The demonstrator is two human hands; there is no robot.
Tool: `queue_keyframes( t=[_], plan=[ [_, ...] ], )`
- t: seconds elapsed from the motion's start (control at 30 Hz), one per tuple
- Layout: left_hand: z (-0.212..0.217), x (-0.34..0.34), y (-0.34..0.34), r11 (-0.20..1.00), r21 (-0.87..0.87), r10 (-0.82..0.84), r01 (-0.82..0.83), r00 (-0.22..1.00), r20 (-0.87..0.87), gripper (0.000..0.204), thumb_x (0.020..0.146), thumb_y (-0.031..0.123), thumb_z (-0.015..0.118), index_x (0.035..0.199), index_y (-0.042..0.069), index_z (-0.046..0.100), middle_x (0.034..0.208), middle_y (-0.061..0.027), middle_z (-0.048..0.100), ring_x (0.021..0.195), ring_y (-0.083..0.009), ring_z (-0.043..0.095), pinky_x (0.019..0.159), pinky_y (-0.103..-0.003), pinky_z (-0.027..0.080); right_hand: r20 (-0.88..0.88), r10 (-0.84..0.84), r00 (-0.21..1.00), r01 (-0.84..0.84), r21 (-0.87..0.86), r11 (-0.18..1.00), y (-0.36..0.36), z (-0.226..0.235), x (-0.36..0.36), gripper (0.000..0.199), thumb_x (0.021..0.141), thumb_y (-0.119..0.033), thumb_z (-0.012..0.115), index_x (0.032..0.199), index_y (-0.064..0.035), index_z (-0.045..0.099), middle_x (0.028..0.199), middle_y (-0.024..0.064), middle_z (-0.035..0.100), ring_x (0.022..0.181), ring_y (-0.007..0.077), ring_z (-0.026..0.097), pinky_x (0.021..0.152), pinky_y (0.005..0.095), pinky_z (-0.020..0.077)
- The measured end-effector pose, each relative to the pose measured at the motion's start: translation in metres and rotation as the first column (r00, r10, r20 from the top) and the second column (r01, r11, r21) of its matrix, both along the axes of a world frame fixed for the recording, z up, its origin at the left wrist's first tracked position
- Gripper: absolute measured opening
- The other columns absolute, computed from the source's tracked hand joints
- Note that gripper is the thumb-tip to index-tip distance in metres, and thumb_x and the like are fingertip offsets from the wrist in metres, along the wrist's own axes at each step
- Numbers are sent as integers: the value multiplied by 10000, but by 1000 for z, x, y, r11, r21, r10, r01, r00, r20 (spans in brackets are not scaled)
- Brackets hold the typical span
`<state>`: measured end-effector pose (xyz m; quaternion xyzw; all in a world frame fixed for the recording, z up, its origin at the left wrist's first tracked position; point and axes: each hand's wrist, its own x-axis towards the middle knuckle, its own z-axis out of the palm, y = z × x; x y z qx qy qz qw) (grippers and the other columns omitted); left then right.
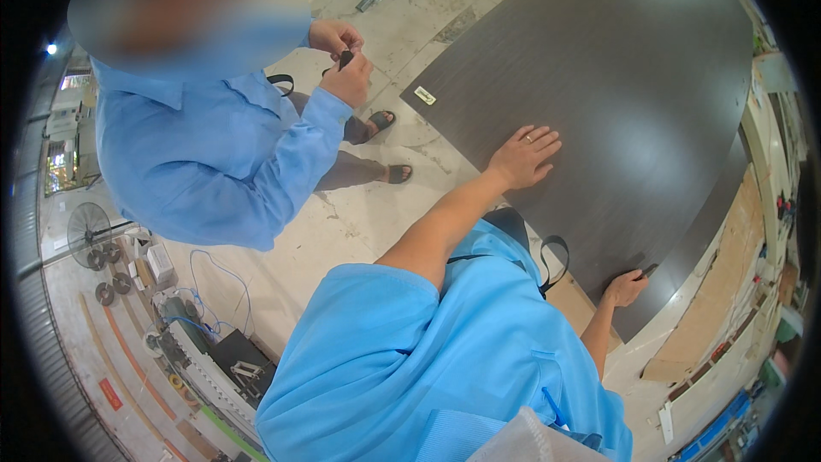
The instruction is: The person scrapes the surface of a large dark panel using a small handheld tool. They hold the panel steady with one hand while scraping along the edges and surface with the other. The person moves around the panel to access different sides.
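The dark wood-grain panel (616,94) lies flat across the counter, long axis running from 7 to 1 o'clock, the left hand (526,156) spread open on its near edge, the right hand (624,288) at 5 o'clock pinching a dark pencil-like tool (646,271) against its lower edge.

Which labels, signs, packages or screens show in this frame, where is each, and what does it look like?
Small sticker label: on the dark wood-grain panel near its left corner, a pale rectangle lying at a slant; print too small to tell.
Red sign or tag: on the floor at lower left, a small red rectangle, blurred.
No screens or packages can be made out.
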<state>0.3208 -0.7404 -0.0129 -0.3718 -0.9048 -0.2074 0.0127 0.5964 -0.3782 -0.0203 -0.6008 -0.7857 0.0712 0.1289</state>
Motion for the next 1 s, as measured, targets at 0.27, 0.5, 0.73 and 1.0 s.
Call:
queue_keyframes(
  t=[0.27,0.5,0.73,1.0],
  plan=[
    [4,-3,-1,999,-44,-2,4,999,47,615,1101,465,570,1651,205,476,1735,-22,436,1630,-215,349,1377,-451,241,5,8,1000,-8,-2,1000,0,3,-3,545,1121,-493,474,1441,-66,586,1346,205,737,1221,437,708,1005,573,541],
    [1,-4,0,1000,5,5,-5,1000,-4,613,1103,468,568,1650,205,481,1732,-20,441,1629,-213,348,1376,-449,242,-5,17,1000,-17,9,1000,1,1,-3,558,1126,-486,469,1464,-55,577,1370,221,728,1246,445,700,1026,573,539],
    [1,-4,0,1000,-12,4,-4,1000,-12,611,1106,468,562,1652,207,479,1737,-17,434,1629,-211,347,1376,-448,240,6,-10,1000,11,-54,998,-1,5,-4,576,1128,-483,465,1492,-46,560,1405,235,711,1272,452,688,1046,569,535],
    [1,-3,0,1000,-9,5,-5,1000,-3,610,1107,463,567,1655,210,476,1739,-16,433,1635,-211,340,1376,-449,241,10,12,1000,-12,-16,1000,-2,6,-4,571,1129,-485,464,1477,-43,563,1389,229,717,1258,447,694,1035,570,537]
  ],
)
